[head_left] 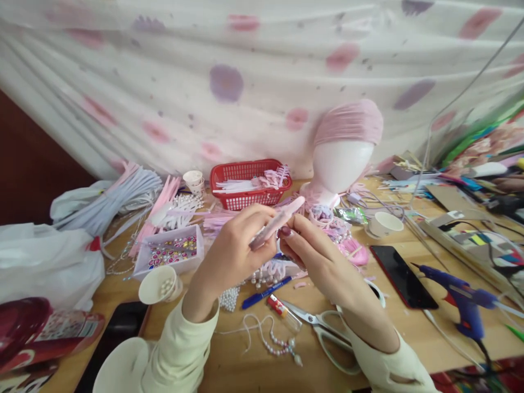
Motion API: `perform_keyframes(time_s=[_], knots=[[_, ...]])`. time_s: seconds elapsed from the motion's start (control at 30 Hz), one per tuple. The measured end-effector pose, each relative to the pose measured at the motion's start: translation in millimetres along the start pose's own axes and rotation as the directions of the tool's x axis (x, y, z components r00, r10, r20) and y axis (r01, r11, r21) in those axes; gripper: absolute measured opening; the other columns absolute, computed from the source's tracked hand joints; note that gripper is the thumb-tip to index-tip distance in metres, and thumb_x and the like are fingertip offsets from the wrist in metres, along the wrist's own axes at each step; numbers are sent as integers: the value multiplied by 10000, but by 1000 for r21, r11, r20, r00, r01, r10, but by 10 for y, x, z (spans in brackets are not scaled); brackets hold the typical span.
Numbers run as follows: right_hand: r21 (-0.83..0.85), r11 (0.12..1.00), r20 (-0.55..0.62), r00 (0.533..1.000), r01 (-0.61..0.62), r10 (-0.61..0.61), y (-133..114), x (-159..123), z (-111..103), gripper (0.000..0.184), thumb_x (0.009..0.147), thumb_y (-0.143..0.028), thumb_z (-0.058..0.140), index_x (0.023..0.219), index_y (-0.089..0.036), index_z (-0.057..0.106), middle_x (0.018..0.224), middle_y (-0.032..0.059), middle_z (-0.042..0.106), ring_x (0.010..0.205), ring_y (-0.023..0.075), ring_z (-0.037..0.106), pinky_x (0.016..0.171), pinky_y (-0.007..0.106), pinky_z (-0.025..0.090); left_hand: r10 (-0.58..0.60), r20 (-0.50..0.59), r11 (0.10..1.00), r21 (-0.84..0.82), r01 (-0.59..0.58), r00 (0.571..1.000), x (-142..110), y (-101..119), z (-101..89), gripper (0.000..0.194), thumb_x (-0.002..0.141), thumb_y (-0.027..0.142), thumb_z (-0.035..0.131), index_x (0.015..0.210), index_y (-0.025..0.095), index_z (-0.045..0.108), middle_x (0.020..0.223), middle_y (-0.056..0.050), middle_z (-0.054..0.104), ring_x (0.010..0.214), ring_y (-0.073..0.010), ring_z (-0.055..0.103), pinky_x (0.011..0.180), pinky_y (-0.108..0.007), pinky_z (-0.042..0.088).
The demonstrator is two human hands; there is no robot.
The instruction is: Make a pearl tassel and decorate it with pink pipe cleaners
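My left hand (241, 243) is closed on a fuzzy pink and grey-lilac chenille strip (282, 218), which slants up to the right above the table. Beside it, my right hand (309, 243) is closed with its fingers pinched together close to the strip. What lies between those fingertips is hidden. Below the hands are pearl strings (266, 273), a blue pen (266, 292), a small red-labelled lighter (284, 312), scissors (321, 327) and a beaded string (278, 346).
A red basket (250, 164) of chenille stems and a white mannequin head (339, 164) stand behind. At left are a bead box (196, 256) and paper cup (158, 284); at right, a phone (403, 277) and blue glue gun (466, 300).
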State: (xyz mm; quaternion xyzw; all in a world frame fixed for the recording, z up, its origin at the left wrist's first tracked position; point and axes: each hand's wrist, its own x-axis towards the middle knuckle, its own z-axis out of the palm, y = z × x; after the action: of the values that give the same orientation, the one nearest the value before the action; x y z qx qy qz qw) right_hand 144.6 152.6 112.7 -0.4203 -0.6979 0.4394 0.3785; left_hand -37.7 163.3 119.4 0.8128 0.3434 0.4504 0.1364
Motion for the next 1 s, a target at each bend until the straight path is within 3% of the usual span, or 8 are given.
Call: perform_keyframes(time_s=[0.13, 0.3, 0.43, 0.57, 0.73, 0.87, 1.0], knots=[[-201, 976, -19, 996, 82, -88, -17, -9, 18, 187, 1084, -311, 388, 932, -236, 468, 901, 23, 589, 821, 182, 547, 725, 321, 404, -95, 69, 995, 13, 94, 993, -11, 36, 21, 211, 873, 32, 474, 823, 236, 457, 771, 38, 512, 725, -148, 529, 697, -281, 450], [-585, 789, -113, 945, 186, -306, -48, -18, 84, 145, 1042, -232, 367, 908, -244, 421, 690, -1, 521, 581, 176, 465, 554, 311, 275, -189, 83, 982, 2, 190, 978, -15, 32, 44, 175, 900, 90, 465, 824, 244, 428, 729, 56, 462, 657, -140, 469, 648, -279, 406], [-636, 729, -97, 911, 253, -401, -57, -1, 83, 111, 1045, -228, 393, 1028, -228, 503, 700, 14, 600, 578, 181, 542, 546, 302, 309, -238, 78, 960, -131, 246, 968, -27, 5, 27, 154, 931, 161, 490, 813, 241, 433, 697, 63, 457, 629, -130, 447, 601, -273, 375], [-407, 855, -109, 912, 322, -396, -26, 5, 37, 108, 1028, -186, 472, 1094, -234, 543, 846, 26, 672, 672, 162, 594, 621, 285, 428, -278, 138, 894, -326, 308, 951, -58, -31, -20, 115, 975, 279, 504, 877, 223, 524, 721, 52, 482, 635, -129, 444, 588, -270, 383], [-5, 965, -73, 962, 264, -264, 21, 8, 28, 136, 1081, -312, 490, 1119, -231, 592, 907, 25, 642, 758, 145, 573, 660, 266, 456, -274, 185, 853, -406, 327, 944, -77, -73, -71, 126, 971, 311, 528, 903, 212, 568, 745, 42, 524, 653, -128, 477, 592, -265, 403], [292, 941, -7, 984, 173, -179, -10, 45, 39, 195, 1050, -399, 557, 1007, -215, 606, 732, -33, 533, 585, 106, 425, 528, 242, 359, -227, 208, 881, -372, 291, 951, -72, -88, -112, 183, 971, 290, 510, 809, 213, 546, 745, 24, 552, 679, -141, 517, 630, -284, 430], [501, 865, 100, 990, 32, -95, -57, 107, 27, 222, 977, -412, 644, 913, -202, 615, 576, -100, 363, 479, 80, 239, 435, 226, 232, -165, 152, 911, -355, 209, 975, -63, -94, -126, 122, 972, 268, 530, 871, 216, 574, 773, 25, 574, 713, -150, 536, 682, -292, 463]])
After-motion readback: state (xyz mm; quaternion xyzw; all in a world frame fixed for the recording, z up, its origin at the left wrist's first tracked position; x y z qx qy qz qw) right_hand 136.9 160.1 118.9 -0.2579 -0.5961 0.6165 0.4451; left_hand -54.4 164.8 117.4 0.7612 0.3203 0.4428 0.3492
